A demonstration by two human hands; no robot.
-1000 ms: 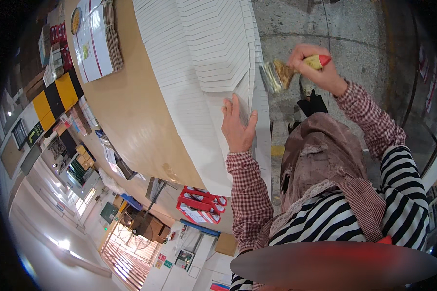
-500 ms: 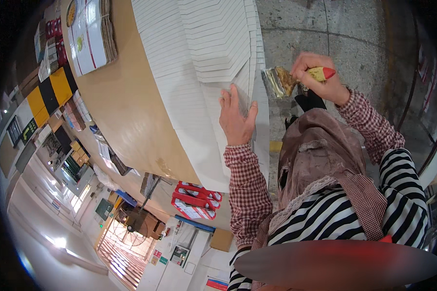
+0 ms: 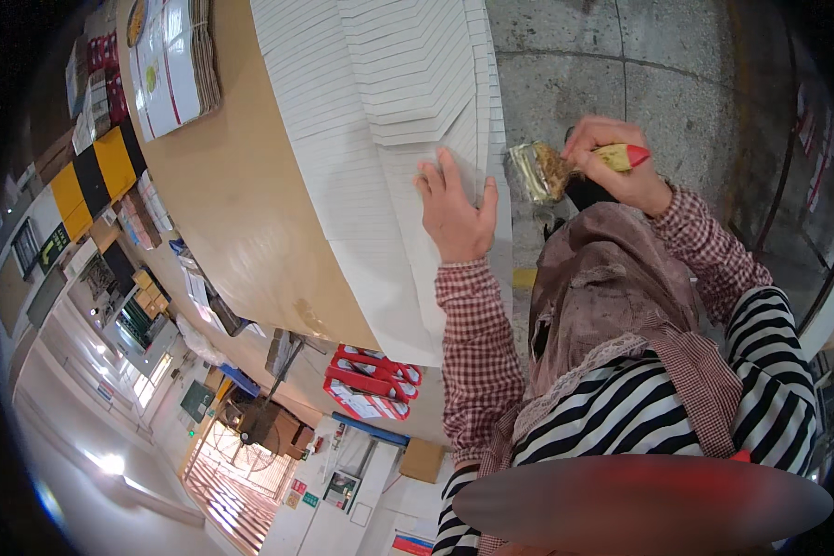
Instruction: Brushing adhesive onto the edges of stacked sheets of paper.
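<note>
- The brown worktable (image 3: pixel 241 213) fills the frame from ten o'clock toward the centre, with a stack of printed cartons (image 3: pixel 171 69) at eleven o'clock.
- The fanned stack of white sheets (image 3: pixel 380 120) runs from twelve o'clock down to the centre, each sheet stepped a little past the next. The sheets look like thin, light card: stiff lying flat, easily creased at the edges, and probably slick enough to slide, so pressing from above or pinching one exposed edge seems the safest hold.
- The left hand (image 3: pixel 456 215), at the centre, lies open and flat with its fingers spread on the stack's right edge.
- The right hand (image 3: pixel 612 167), at two o'clock, is closed around the yellow-and-red handle of a brush (image 3: pixel 565 167), whose sticky-looking bristles hang beside the stack, apart from it.
</note>
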